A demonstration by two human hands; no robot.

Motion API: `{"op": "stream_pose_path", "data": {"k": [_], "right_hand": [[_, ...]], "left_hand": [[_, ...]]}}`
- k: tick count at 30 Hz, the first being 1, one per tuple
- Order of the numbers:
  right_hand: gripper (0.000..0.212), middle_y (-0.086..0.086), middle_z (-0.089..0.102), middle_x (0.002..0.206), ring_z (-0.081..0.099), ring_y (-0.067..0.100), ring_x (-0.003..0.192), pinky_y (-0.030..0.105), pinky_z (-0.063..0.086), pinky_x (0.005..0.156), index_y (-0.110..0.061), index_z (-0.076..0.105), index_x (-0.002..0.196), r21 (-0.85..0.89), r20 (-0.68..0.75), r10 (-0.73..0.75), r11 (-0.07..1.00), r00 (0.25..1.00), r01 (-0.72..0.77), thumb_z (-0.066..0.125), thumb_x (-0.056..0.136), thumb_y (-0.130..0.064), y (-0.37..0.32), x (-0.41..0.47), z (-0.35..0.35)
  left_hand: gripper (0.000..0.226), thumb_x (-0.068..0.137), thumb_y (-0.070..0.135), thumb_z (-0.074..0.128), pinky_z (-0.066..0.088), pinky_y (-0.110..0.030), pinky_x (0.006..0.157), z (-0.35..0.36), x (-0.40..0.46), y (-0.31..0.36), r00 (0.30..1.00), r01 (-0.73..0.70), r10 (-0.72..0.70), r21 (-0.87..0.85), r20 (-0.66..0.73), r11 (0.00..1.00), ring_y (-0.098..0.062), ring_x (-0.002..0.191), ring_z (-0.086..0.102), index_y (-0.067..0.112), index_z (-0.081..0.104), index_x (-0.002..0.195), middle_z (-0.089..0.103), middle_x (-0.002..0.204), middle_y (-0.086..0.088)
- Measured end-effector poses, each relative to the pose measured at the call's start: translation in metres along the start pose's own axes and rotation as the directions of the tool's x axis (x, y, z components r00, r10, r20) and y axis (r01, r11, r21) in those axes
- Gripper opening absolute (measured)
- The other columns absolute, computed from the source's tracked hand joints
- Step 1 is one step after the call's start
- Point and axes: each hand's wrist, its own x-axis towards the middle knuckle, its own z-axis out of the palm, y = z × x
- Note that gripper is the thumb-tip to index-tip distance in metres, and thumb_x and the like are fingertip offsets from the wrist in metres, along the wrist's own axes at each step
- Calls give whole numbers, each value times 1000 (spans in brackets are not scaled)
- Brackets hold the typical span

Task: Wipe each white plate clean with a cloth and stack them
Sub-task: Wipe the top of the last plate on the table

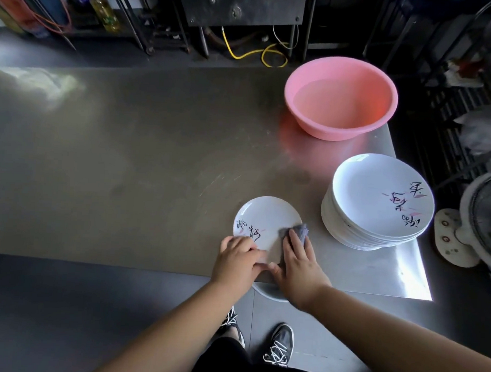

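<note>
A single white plate (265, 217) with black brush writing lies at the near edge of the steel table (128, 167), partly overhanging it. My left hand (236, 258) grips the plate's near left rim. My right hand (297, 265) presses a grey cloth (299, 231) flat onto the plate's right side. To the right stands a tall stack of white plates (377, 201) with the same writing on the top one.
A pink basin (339, 97) with water stands at the table's far right. A fan (482, 219) stands on the floor beyond the table's right edge. Racks, bottles and a yellow hose line the back. My shoes (280, 343) show below the table edge.
</note>
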Motion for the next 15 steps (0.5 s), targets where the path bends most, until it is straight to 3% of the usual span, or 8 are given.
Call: {"op": "stream_pose_path", "data": {"k": [3,5,8,10,12,15], "right_hand": [[79,-4,5,176,-2,28,162,43,15,130,-14,22,166,21,-114,-23,999,993,25,27,105,-63,15,29,-26],[70,-6,6,176,-1,27,162,41,16,130,-14,24,166,40,-137,-41,998,990,47,38,108,-50,18,35,-29],[72,-1,6,176,3,34,161,45,23,129,-13,20,167,-17,-115,-48,999,992,46,37,107,-50,8,12,-10],[77,3,7,176,8,37,159,46,26,126,-12,21,167,-76,-69,-104,992,992,98,25,104,-56,4,-10,5],[79,1,8,176,12,36,157,46,29,124,-16,21,167,-97,-39,-130,987,991,126,18,101,-60,9,-15,5],[72,-3,14,175,18,34,156,47,32,123,-19,27,166,-84,-122,-118,991,986,108,28,104,-55,22,8,-9]], "left_hand": [[17,82,32,78,35,-36,105,5,-2,0,1000,-1,0,44,11,999,-15,97,59,39,74,97,57,94,13],[16,84,28,74,38,-37,107,8,0,1,1000,-11,12,69,-10,998,-16,94,60,37,72,97,56,92,12],[14,81,35,83,41,-39,103,9,5,4,999,16,-13,71,-33,997,-19,90,63,34,74,92,61,88,12],[20,77,43,85,42,-42,97,9,8,10,998,62,-61,80,-14,995,-21,90,64,32,74,90,62,88,11],[30,75,52,85,41,-46,98,7,11,13,995,99,-98,76,-14,992,-21,100,63,32,74,94,64,100,12],[44,76,64,78,34,-52,105,-2,14,4,984,178,-176,96,-33,979,-17,126,53,34,74,109,62,129,12]]}}
